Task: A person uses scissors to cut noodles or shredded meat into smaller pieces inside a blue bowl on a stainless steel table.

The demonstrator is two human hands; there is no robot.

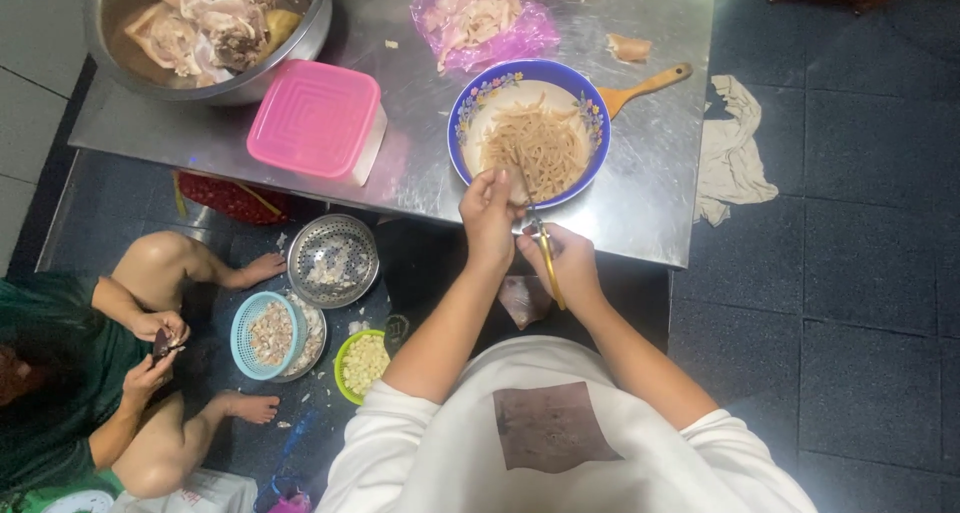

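Note:
A blue-rimmed bowl [470, 108] full of thin pale brown strips [535, 148] stands near the front edge of a steel table [420, 173]. My left hand [488, 211] pinches a strip of the same stuff at the bowl's near rim. My right hand [565, 258] grips yellow-handled scissors [545, 253] just below the left hand, their blades pointing up toward the held strip.
A pink-lidded box [315, 118], a big steel bowl of meat pieces [210, 28], a pink plastic bag with pale pieces [480, 18] and a wooden handle [645, 85] share the table. A cloth [730, 153] hangs at its right edge. Left, a person sits on the floor among a colander [332, 260] and small baskets [262, 335].

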